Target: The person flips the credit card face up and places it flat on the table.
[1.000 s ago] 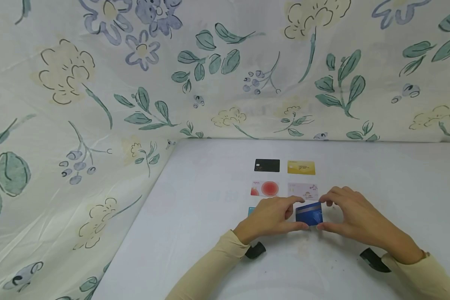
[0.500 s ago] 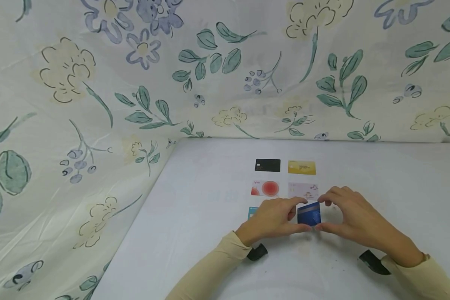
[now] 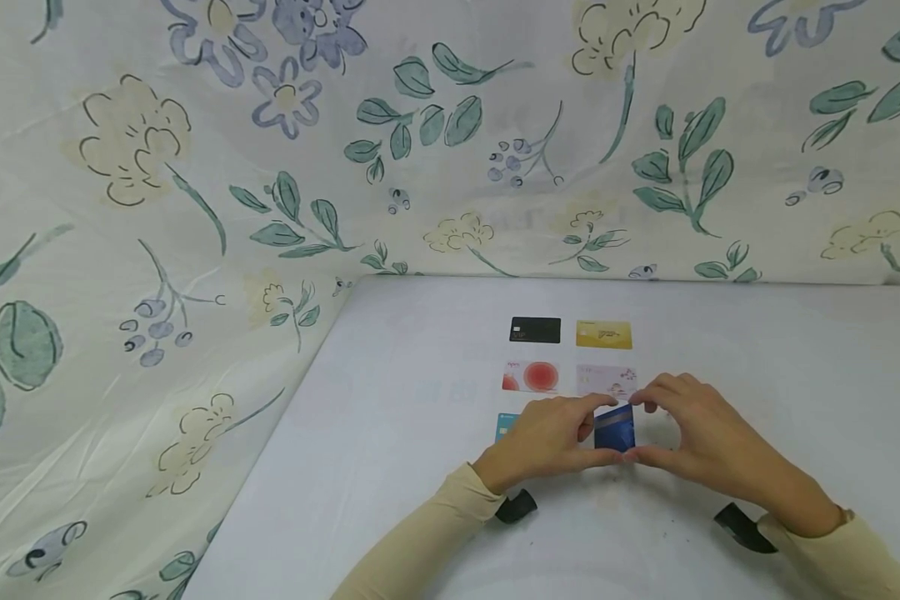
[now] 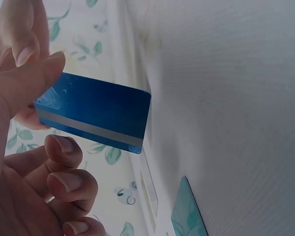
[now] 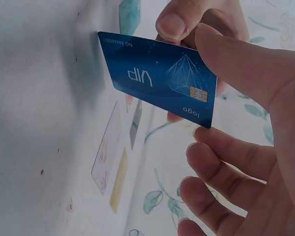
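Both hands hold a blue bank card point(image 3: 614, 428) between them, above the white table. My left hand point(image 3: 543, 436) has thumb and index finger at its two long edges. Across from it, my right hand point(image 3: 712, 437) grips the same edges with thumb and index finger, its other fingers loosely bent. In the right wrist view the card's front point(image 5: 157, 81) shows a chip, VIP and logo lettering and a diamond drawing. A grey stripe crosses its back point(image 4: 96, 113) in the left wrist view. One short edge points down at the tabletop.
Beyond the hands lie a black card point(image 3: 535, 330), a yellow card point(image 3: 603, 335), a red-and-white card point(image 3: 530, 377) and a pale pink card point(image 3: 606, 381). A light blue card point(image 3: 505, 423) is partly hidden by my left hand. Floral cloth point(image 3: 525, 225) borders the white table point(image 3: 405, 467).
The blue card has turned, so it looks narrower in the head view. My right hand has shifted slightly left, and the thumbs are closer together. The cards on the table have stayed put.
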